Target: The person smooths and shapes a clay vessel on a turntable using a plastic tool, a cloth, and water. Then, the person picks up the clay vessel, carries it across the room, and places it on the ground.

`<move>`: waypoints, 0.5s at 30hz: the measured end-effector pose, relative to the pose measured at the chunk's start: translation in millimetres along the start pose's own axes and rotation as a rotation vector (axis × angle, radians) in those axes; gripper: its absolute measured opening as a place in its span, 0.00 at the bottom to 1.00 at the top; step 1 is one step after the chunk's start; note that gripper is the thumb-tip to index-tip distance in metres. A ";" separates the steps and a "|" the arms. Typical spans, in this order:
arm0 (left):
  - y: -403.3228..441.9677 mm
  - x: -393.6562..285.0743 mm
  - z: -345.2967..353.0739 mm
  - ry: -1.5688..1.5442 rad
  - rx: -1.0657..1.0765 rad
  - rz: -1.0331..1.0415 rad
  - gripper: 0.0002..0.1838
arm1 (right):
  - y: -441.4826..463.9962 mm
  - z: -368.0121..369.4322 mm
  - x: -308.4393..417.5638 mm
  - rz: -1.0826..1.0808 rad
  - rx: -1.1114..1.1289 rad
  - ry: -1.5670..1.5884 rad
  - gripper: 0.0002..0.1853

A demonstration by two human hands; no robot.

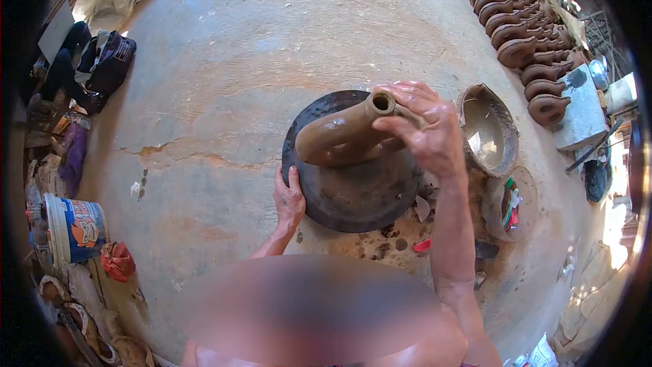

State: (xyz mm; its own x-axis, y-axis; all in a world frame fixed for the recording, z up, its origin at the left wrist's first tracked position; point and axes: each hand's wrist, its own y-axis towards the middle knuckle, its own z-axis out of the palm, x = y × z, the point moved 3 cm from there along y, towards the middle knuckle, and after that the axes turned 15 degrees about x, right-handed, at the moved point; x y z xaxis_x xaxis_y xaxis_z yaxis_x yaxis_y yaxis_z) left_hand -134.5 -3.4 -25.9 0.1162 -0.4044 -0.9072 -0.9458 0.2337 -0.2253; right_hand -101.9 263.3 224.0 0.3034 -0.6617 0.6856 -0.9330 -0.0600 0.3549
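Observation:
A wet brown clay vessel (333,137) with a rounded, loop-like body and a round-mouthed neck stands on a dark round turntable (360,200). Around its neck, just beside the opening, my right hand (428,126) is closed, the thumb on the near side and the fingers on the far side. My left hand (290,198) lies against the left edge of the turntable, thumb and fingers stretched out and apart. The right hand and forearm hide part of the vessel's right side.
Right of the turntable are a worn basin (513,139) and a shallow bowl (499,211) with small coloured items. Rows of brown clay pieces (516,52) line the upper right, near a pale block (581,115). A labelled bucket (85,228) and red bag (117,261) stand left.

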 end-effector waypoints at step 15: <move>2.2 6.5 2.1 -0.018 -0.009 0.102 0.28 | -5.9 54.1 24.2 0.251 -0.447 -0.222 0.21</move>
State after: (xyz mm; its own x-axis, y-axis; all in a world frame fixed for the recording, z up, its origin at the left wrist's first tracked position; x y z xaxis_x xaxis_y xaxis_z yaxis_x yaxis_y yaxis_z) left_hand -135.2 -3.5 -33.0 0.0245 -0.3626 -0.9316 -0.9558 0.2646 -0.1281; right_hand -99.5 207.2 204.1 -0.0112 -0.7593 0.6506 -0.7837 0.4108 0.4659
